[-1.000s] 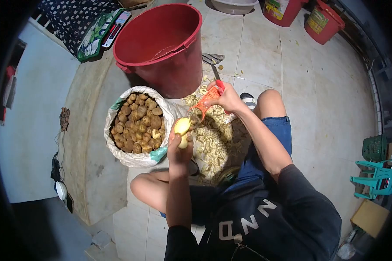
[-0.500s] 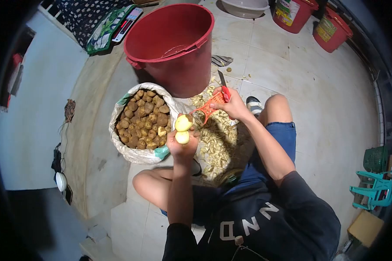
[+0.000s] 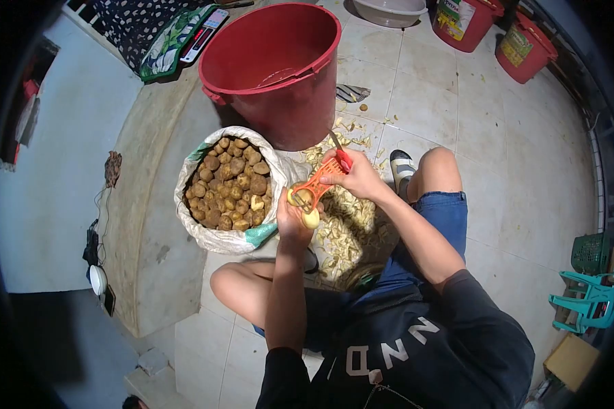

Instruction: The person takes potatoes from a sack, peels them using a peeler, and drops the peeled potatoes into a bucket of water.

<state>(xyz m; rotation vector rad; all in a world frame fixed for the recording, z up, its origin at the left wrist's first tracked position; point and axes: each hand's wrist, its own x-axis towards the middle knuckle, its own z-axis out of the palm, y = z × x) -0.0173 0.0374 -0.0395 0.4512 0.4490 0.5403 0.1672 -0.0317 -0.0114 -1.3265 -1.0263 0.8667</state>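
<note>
My left hand point(image 3: 294, 221) is closed around two potatoes, one above the other; the lower potato point(image 3: 310, 218) is pale and peeled. My right hand point(image 3: 355, 176) grips an orange peeler point(image 3: 318, 181), whose blade end lies over the upper potato. A knife point(image 3: 343, 159) with a red handle is in the same hand, its blade pointing up and away. Left of my hands, a white sack point(image 3: 222, 240) is full of unpeeled brown potatoes point(image 3: 232, 180). Pale peelings point(image 3: 344, 238) cover the floor below my hands.
A large red tub point(image 3: 286, 112) stands just beyond the sack. Farther back are a whitish basin point(image 3: 391, 12) and two red buckets point(image 3: 525, 49). A scale point(image 3: 205, 35) lies at the upper left. A turquoise stool point(image 3: 593, 300) is at the right.
The peeler has moved down and left onto the upper potato, after being held apart from it. My left hand has shifted slightly right. The camera view has also shifted a little.
</note>
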